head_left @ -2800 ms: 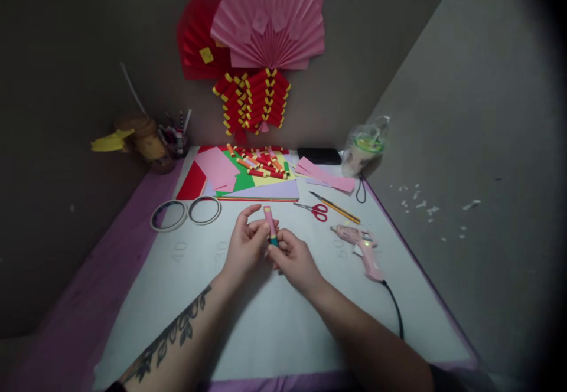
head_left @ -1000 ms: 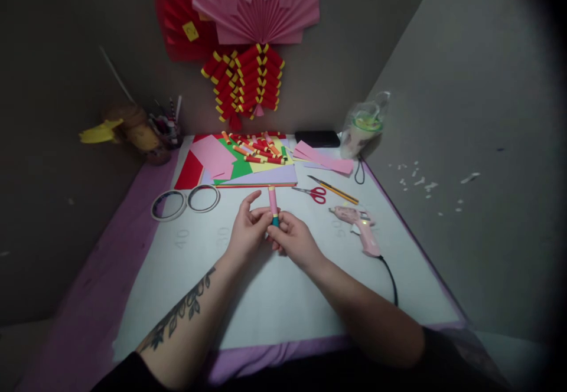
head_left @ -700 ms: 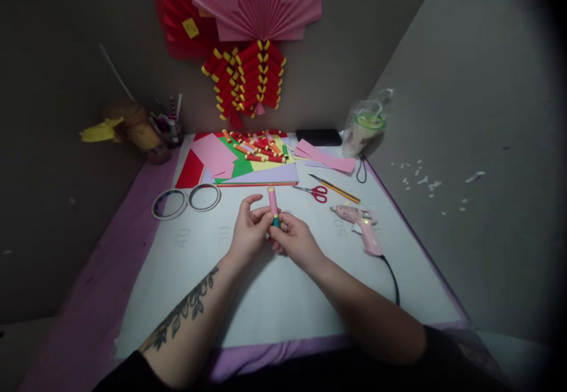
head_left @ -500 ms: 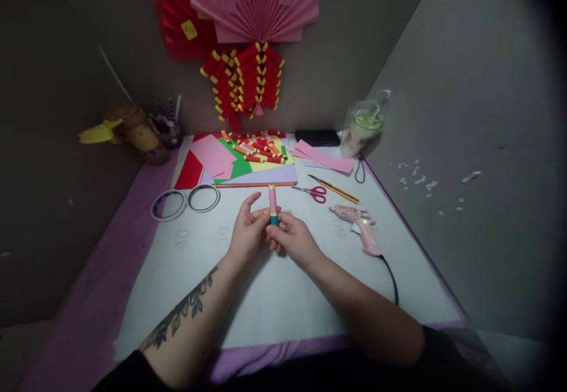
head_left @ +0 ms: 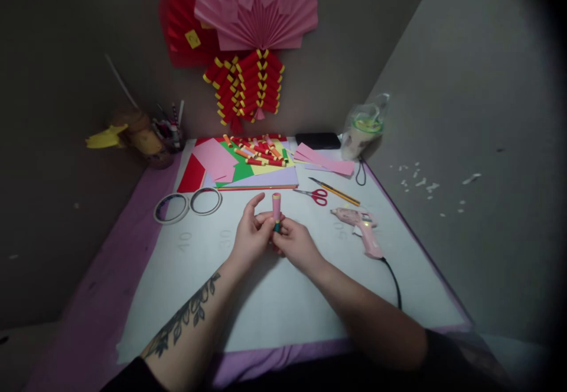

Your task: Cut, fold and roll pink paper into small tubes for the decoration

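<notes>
Upright between my hands, over the white sheet, stands a small pink paper tube (head_left: 276, 208) with yellow bands at its ends. A teal piece (head_left: 277, 227) shows just below it; I cannot tell whether it is another tube or a stick inside. My left hand (head_left: 251, 237) pinches this lower part from the left with its thumb, while its index finger sticks up free. From the right, my right hand (head_left: 300, 243) closes thumb and fingers around the teal end. The fingertips behind the tube are partly hidden.
Red-handled scissors (head_left: 319, 196), a yellow craft knife (head_left: 337, 191) and a pink glue gun (head_left: 364, 226) lie to the right. Two tape rolls (head_left: 170, 222) lie left. Behind are coloured paper sheets (head_left: 212, 159) with several small tubes, pink strips (head_left: 325, 159) and a bagged cup (head_left: 365, 135).
The tube has tipped so its open top end faces me more, and less of the teal piece shows. Both hands keep their grip; the view has shifted slightly.
</notes>
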Available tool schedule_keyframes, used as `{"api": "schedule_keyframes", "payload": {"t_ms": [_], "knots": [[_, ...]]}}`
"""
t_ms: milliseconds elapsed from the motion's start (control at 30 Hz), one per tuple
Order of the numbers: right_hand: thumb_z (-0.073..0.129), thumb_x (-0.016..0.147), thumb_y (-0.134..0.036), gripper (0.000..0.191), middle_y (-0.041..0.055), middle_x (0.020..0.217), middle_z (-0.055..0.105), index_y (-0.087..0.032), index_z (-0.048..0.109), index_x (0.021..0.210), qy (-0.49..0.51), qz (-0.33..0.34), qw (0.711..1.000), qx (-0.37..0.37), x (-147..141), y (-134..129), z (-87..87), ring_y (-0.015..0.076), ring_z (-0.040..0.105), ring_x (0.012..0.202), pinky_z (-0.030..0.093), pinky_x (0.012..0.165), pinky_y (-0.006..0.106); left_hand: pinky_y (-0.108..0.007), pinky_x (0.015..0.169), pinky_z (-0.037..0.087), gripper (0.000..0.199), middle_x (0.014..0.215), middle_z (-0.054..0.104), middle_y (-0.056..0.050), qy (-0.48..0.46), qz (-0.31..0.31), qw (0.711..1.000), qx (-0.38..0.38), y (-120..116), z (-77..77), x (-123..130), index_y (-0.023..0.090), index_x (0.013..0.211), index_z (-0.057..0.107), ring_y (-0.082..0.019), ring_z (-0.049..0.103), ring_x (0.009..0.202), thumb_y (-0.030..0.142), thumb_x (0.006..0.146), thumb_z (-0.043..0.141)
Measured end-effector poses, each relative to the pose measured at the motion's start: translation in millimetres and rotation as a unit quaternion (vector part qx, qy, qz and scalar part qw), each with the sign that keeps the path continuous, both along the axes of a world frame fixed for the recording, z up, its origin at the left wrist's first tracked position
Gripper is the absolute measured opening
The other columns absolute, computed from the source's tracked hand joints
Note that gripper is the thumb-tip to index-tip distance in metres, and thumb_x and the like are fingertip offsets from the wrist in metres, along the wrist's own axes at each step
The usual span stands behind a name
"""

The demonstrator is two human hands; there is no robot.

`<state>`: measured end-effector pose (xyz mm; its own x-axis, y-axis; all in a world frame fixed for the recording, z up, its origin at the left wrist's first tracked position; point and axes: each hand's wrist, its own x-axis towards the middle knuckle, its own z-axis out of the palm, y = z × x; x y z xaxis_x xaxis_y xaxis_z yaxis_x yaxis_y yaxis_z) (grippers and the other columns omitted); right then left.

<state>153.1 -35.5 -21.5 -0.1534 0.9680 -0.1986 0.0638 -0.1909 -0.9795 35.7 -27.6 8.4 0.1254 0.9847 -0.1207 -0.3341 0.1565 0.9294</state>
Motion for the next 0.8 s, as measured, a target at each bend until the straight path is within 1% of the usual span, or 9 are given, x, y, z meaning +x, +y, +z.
{"api": "schedule_keyframes", "payload": {"t_ms": [167,267,367,467,533,600,633,700,800], "knots": [[0.063,0.075,-0.035,0.026,-0.0053,0.055,0.055,-0.017,0.061,0.095,0.059,0.03,0.998,-0.023,0,3,8.6,0.0088,0.05,0.045,0.038,0.043,0.02,-0.026,0.042,0.048,0.088,0.093,0.073,-0.007,-0.003,-0.016,1.0,-0.012,1,0.8,0,0.022,0.143,0.027,-0.01,0.055,0.04,0.035,0.071,0.076],[0.064,0.074,-0.035,0.028,-0.0059,0.051,0.055,-0.016,0.061,0.094,0.084,0.045,0.995,-0.03,2,5,10.1,0.0077,0.048,0.042,0.036,0.041,0.019,-0.026,0.042,0.047,0.082,0.1,0.072,-0.01,0.014,-0.019,1.0,-0.007,2,-1.2,-2,0.022,0.142,0.033,-0.009,0.054,0.04,0.034,0.072,0.074],[0.063,0.075,-0.038,0.028,-0.0062,0.047,0.055,-0.015,0.059,0.09,0.107,0.062,0.992,-0.035,5,6,4.4,0.0072,0.045,0.038,0.032,0.038,0.018,-0.024,0.048,0.047,0.072,0.105,0.07,-0.012,0.05,0.001,0.999,-0.006,4,-3.0,-4,0.021,0.135,0.046,-0.013,0.062,0.056,0.031,0.07,0.074],[0.065,0.075,-0.04,0.029,-0.0035,0.054,0.061,-0.016,0.058,0.089,0.139,0.049,0.989,-0.034,7,7,-1.8,0.0068,0.047,0.038,0.032,0.037,0.018,-0.025,0.061,0.05,0.05,0.111,0.067,-0.011,0.079,0.059,0.994,0.037,6,-3.0,-7,0.02,0.119,0.06,-0.019,0.065,0.085,0.029,0.071,0.072],[0.067,0.073,-0.041,0.031,-0.0007,0.064,0.066,-0.016,0.058,0.09,0.156,0.034,0.987,-0.033,8,7,-3.1,0.0069,0.05,0.041,0.034,0.038,0.018,-0.026,0.068,0.049,0.028,0.103,0.067,-0.009,0.115,0.102,0.986,0.069,8,-2.4,-9,0.018,0.101,0.066,-0.02,0.062,0.092,0.029,0.075,0.068],[0.068,0.073,-0.041,0.031,0.0005,0.069,0.068,-0.016,0.057,0.089,0.163,0.031,0.985,-0.037,8,8,-2.3,0.0071,0.051,0.043,0.035,0.038,0.018,-0.025,0.069,0.048,0.014,0.086,0.066,-0.005,0.155,0.126,0.977,0.077,10,-2.1,-11,0.017,0.085,0.067,-0.018,0.061,0.084,0.029,0.079,0.063],[0.068,0.073,-0.041,0.031,0.0004,0.069,0.068,-0.016,0.057,0.088,0.164,0.033,0.985,-0.039,8,8,-1.5,0.007,0.051,0.042,0.035,0.037,0.018,-0.025,0.068,0.047,0.013,0.079,0.064,-0.004,0.169,0.13,0.974,0.075,11,-2.2,-12,0.017,0.081,0.066,-0.016,0.059,0.078,0.029,0.081,0.061],[0.067,0.073,-0.04,0.03,0.0002,0.068,0.067,-0.016,0.057,0.088,0.164,0.039,0.985,-0.043,7,7,0.3,0.0068,0.051,0.042,0.035,0.037,0.017,-0.023,0.065,0.045,0.019,0.071,0.061,-0.002,0.187,0.131,0.971,0.078,12,-3.0,-14,0.017,0.074,0.064,-0.014,0.056,0.07,0.031,0.084,0.057],[0.066,0.073,-0.04,0.029,-0.0002,0.067,0.067,-0.016,0.056,0.086,0.159,0.05,0.985,-0.044,6,6,2.5,0.0068,0.051,0.042,0.035,0.037,0.017,-0.022,0.056,0.043,0.028,0.064,0.058,-0.001,0.186,0.095,0.976,0.061,12,-4.6,-13,0.016,0.067,0.061,-0.011,0.053,0.059,0.038,0.085,0.056]]}}
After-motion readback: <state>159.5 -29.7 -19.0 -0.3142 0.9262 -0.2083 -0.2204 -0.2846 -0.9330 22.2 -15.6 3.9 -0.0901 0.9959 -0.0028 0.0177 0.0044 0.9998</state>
